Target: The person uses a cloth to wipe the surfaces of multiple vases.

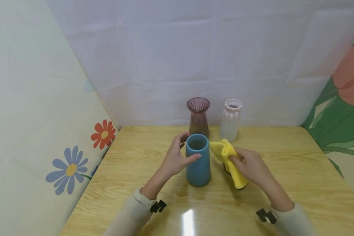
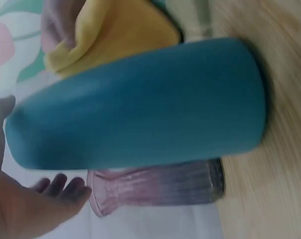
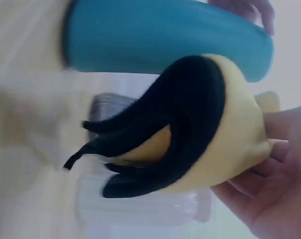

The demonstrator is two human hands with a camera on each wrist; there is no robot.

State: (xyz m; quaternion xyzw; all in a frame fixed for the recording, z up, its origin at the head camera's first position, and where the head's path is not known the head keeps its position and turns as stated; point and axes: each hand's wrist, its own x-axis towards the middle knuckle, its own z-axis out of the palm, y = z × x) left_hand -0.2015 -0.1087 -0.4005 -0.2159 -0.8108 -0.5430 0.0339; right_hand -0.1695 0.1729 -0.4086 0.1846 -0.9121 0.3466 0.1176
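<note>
Front vase [image 1: 198, 168] on table [image 1: 127, 167] — two vases [image 1: 199, 121] [image 1: 230, 122] behind, cloth [image 1: 228, 150] right.

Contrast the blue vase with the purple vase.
The blue vase is opaque; the purple vase is see-through and ribbed. The blue vase narrows toward the top; the purple vase flares there. The blue vase stands in front, the purple vase behind. Both stand upright on the table.

Vases numbered three: one blue vase [image 1: 198, 170], one purple fluted glass vase [image 1: 199, 121], one pink-and-white vase [image 1: 230, 123]. There was one yellow cloth [image 1: 228, 154]. Hands came to two: one left hand [image 1: 177, 158], one right hand [image 1: 252, 165]. Light sleeves [image 1: 135, 208] totalled two; black wrist clips [image 1: 158, 206], two. Wood-grain tabletop [image 1: 147, 141]: one was recorded. Printed flowers were at least three: one red daisy [image 1: 104, 134], one large blue daisy [image 1: 70, 169], one coral tulip [image 1: 352, 78].
</note>
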